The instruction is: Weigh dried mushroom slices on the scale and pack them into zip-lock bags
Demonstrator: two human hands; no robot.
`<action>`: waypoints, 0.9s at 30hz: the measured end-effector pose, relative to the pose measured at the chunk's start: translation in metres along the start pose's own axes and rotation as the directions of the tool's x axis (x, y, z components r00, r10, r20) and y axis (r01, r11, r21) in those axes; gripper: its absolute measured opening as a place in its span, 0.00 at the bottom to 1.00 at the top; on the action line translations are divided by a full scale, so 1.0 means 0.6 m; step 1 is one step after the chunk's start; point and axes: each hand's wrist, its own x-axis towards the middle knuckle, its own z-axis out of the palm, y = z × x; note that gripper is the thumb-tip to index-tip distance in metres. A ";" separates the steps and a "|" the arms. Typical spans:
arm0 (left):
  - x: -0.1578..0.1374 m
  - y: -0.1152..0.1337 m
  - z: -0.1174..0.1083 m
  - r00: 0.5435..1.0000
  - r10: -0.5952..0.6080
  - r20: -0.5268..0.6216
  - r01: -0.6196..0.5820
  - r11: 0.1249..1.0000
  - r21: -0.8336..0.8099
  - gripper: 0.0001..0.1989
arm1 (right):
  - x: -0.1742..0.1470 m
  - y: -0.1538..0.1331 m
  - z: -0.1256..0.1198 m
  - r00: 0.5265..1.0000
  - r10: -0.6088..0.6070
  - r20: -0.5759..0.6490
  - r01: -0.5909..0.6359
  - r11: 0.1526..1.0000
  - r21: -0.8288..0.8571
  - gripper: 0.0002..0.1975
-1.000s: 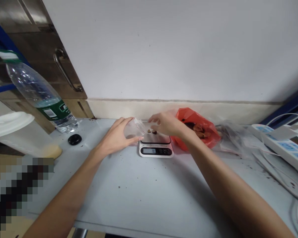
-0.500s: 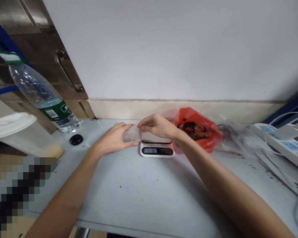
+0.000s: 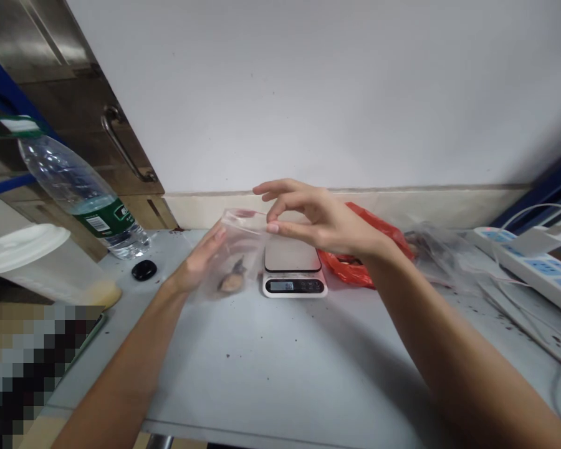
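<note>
A clear zip bag (image 3: pixel 252 246) is held upright left of the scale, with a brown dried piece (image 3: pixel 232 282) at its bottom. My left hand (image 3: pixel 201 254) grips the bag's left side, its fingers partly behind the plastic. The thumb and index finger of my right hand (image 3: pixel 315 215) pinch the bag's top right corner, while the other fingers stretch out. Below my right hand stands a small digital scale (image 3: pixel 292 257), lit display, nothing on its plate. Behind my right wrist, a red plastic bag (image 3: pixel 388 231) is partly hidden; brown pieces show inside.
On the left stand a large water bottle (image 3: pixel 98 209) and a white-lidded container (image 3: pixel 32 262), with a black round object (image 3: pixel 144 269) nearby. A power strip (image 3: pixel 537 268) with cables lies right, beside another clear bag (image 3: pixel 442 252). A wall (image 3: pixel 308 93) closes off the back.
The clear bag has come up and opened out beside the scale, showing the piece inside. My right hand has risen from over the scale plate, pinching the bag's corner.
</note>
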 end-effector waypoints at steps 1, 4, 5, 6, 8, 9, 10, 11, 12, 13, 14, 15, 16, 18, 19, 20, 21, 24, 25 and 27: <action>0.001 0.000 0.008 1.000 -0.023 0.018 0.025 0.997 -0.073 0.32 | -0.001 -0.002 -0.001 1.000 0.002 -0.010 -0.002 1.000 -0.003 0.11; 0.007 0.000 0.031 0.997 -0.069 -0.018 0.066 0.988 -0.141 0.30 | -0.002 -0.002 -0.003 0.999 0.042 -0.034 -0.044 0.996 -0.072 0.11; 0.009 0.000 0.037 0.995 -0.077 -0.064 0.069 0.991 -0.118 0.30 | -0.002 -0.001 -0.003 0.997 0.055 -0.047 -0.060 0.991 -0.116 0.11; 0.011 0.001 0.042 0.990 -0.080 -0.117 0.069 0.994 -0.088 0.31 | -0.002 0.001 -0.004 0.996 0.065 -0.064 -0.075 0.984 -0.163 0.10; 0.013 0.002 0.047 0.972 -0.074 -0.222 0.067 0.997 -0.041 0.31 | -0.001 0.006 -0.006 0.993 0.074 -0.093 -0.095 0.965 -0.246 0.10; 0.013 0.002 0.048 0.961 -0.070 -0.267 0.063 0.997 -0.032 0.30 | 0.000 0.009 -0.007 0.992 0.075 -0.097 -0.100 0.956 -0.276 0.09; 0.013 0.003 0.049 0.952 -0.069 -0.299 0.062 0.997 -0.035 0.29 | 0.000 0.012 -0.008 0.992 0.077 -0.096 -0.103 0.949 -0.298 0.09; 0.013 0.003 0.049 0.946 -0.074 -0.317 0.063 0.997 -0.045 0.28 | -0.001 0.014 -0.009 0.993 0.080 -0.091 -0.105 0.943 -0.315 0.09; 0.013 0.004 0.049 0.943 -0.080 -0.322 0.065 0.996 -0.057 0.26 | -0.001 0.016 -0.010 0.993 0.083 -0.085 -0.106 0.939 -0.327 0.09; 0.013 0.004 0.049 0.944 -0.085 -0.317 0.067 0.996 -0.066 0.25 | -0.001 0.017 -0.011 0.993 0.086 -0.080 -0.108 0.936 -0.336 0.09; 0.013 0.005 0.049 0.947 -0.086 -0.310 0.069 0.995 -0.066 0.24 | -0.002 0.018 -0.011 0.993 0.092 -0.078 -0.113 0.933 -0.342 0.09; 0.012 0.007 0.049 0.950 -0.083 -0.301 0.068 0.996 -0.058 0.23 | -0.002 0.018 -0.010 0.992 0.101 -0.077 -0.122 0.931 -0.345 0.09; 0.011 0.008 0.049 0.953 -0.072 -0.294 0.063 0.997 -0.042 0.22 | -0.002 0.017 -0.010 0.991 0.117 -0.072 -0.134 0.930 -0.342 0.10; 0.009 0.011 0.051 0.963 -0.031 -0.269 0.034 0.999 0.007 0.19 | -0.002 0.012 -0.007 0.987 0.152 -0.047 -0.159 0.932 -0.327 0.13; 0.008 0.013 0.052 0.968 -0.003 -0.250 0.012 0.999 0.036 0.17 | -0.002 0.008 -0.005 0.986 0.166 -0.025 -0.166 0.933 -0.319 0.13; 0.006 0.015 0.053 0.973 0.030 -0.230 -0.015 0.998 0.066 0.16 | -0.001 0.004 -0.003 0.984 0.177 0.000 -0.168 0.935 -0.311 0.11; 0.004 0.017 0.054 0.975 0.064 -0.213 -0.045 0.994 0.095 0.14 | 0.000 0.000 -0.002 0.982 0.186 0.023 -0.171 0.938 -0.302 0.11; -0.001 0.023 0.057 0.972 0.147 -0.182 -0.112 0.976 0.188 0.10 | 0.002 -0.012 0.002 0.974 0.212 0.079 -0.185 0.948 -0.257 0.11; -0.002 0.024 0.058 0.971 0.164 -0.173 -0.125 0.968 0.218 0.10 | 0.003 -0.014 0.003 0.970 0.223 0.100 -0.193 0.950 -0.245 0.11; -0.004 0.026 0.059 0.971 0.182 -0.152 -0.137 0.953 0.269 0.10 | 0.004 -0.017 0.003 0.963 0.232 0.139 -0.193 0.949 -0.248 0.10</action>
